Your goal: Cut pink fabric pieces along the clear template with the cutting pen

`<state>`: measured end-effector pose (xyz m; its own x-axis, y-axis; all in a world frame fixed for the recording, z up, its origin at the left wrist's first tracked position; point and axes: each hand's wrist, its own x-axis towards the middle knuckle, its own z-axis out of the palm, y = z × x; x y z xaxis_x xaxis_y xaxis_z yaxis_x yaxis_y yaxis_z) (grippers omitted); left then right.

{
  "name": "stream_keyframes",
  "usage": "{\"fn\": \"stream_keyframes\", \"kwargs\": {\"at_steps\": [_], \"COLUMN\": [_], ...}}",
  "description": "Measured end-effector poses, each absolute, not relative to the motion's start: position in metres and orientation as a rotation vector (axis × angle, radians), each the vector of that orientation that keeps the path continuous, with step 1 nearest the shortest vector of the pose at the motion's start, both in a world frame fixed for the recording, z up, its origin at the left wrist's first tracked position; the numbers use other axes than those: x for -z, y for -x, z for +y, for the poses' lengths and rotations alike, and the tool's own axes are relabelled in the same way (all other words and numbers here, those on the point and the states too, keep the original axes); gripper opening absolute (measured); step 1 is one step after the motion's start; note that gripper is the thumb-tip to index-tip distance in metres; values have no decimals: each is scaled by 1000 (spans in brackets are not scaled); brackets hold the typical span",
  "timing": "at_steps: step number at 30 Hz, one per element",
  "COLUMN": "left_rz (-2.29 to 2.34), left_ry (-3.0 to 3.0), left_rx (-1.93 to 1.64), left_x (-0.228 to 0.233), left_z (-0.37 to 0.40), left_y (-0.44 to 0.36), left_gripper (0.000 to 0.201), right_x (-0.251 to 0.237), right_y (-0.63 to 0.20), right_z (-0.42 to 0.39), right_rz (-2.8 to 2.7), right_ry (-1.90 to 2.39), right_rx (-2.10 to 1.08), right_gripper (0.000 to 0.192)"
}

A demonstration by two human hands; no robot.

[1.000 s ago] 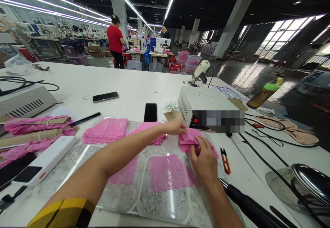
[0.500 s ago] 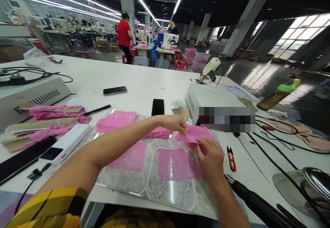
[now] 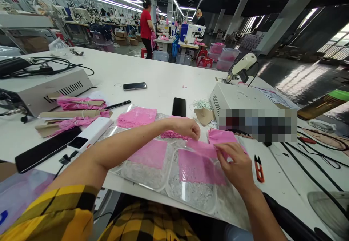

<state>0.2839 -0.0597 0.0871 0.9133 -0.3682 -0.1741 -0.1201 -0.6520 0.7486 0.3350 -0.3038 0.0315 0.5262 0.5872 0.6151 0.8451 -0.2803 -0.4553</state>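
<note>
Hands, left [image 3: 188,127] and right [image 3: 236,163], pinch pink lace piece [image 3: 203,147] over clear template [image 3: 174,177].

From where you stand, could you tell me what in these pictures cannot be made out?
- Head view: the front panel of the white machine box is blurred over with mosaic blocks.
- Head view: the bottle with the green cap is cut off by the right edge.
- Head view: the left hand and right hand pinch a pink lace piece; the fingertips underneath are hidden by the fabric.
- Head view: the distant sewing stations are too small to read.
</note>
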Motion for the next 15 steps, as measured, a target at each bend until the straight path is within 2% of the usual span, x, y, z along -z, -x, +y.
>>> {"fn": "stream_keyframes", "kwargs": {"at_steps": [3, 7, 15], "left_rz": [-452, -494, -285], "left_ry": [-2293, -2327, -2376], "left_rx": [405, 404, 439], "left_x": [-83, -74, -74], "left_z": [-72, -89, -83], "left_y": [-264, -235, -244], "left_gripper": [13, 19, 13], "right_x": [-21, -9, -16], "right_y": [-315, -292, -300], "right_z": [-321, -341, -328], "right_rz": [-1375, -1577, -1192], "right_ry": [1976, 1929, 2042], "right_rx": [400, 378, 174], "right_gripper": [16, 23, 16]}}
